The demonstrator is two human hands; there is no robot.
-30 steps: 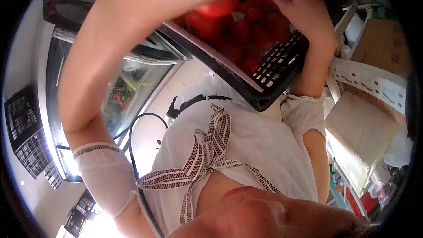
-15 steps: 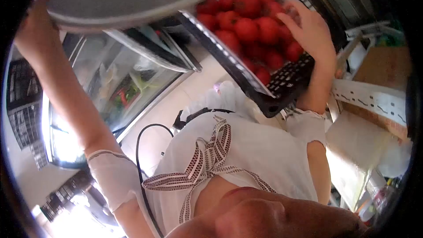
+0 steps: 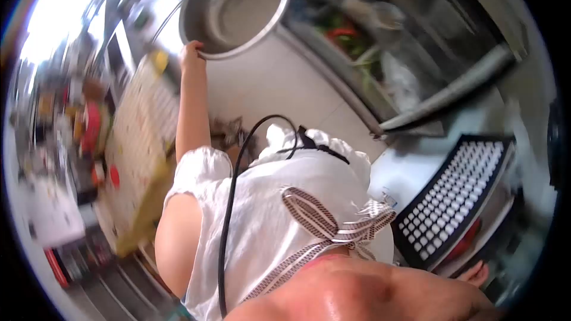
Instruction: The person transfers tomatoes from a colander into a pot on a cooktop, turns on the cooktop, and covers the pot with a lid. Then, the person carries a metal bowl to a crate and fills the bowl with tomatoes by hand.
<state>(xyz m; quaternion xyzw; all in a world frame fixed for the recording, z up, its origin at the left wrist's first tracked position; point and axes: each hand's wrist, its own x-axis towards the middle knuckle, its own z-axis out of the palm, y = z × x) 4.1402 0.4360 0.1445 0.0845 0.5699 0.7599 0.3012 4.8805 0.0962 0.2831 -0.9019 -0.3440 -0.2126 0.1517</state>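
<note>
My left hand [image 3: 192, 53] grips the rim of a wide metal basin [image 3: 235, 12], thumb over the edge. The basin is tilted toward the camera, and its inside shows bare. At the lower right, close to my body, is a black perforated plastic crate [image 3: 455, 193], tilted, with a pale rim along one side. Only a little of the red tomatoes [image 3: 466, 241] shows past its wall. My right hand [image 3: 474, 273] is at the crate's far edge, fingers bent over it; my face and the crate hide most of that arm.
A glass-fronted display case [image 3: 416, 41] with vegetables and clear plastic bags stands at the upper right, its edge close to the basin. On the left is a pale, stained board-like surface [image 3: 140, 142], with cluttered goods beyond it. A black cable [image 3: 229, 220] hangs down my front.
My body has turned, and the view with it. The basin has moved from near the camera to farther off in my left hand. The crate has swung to my right side, tomatoes mostly hidden.
</note>
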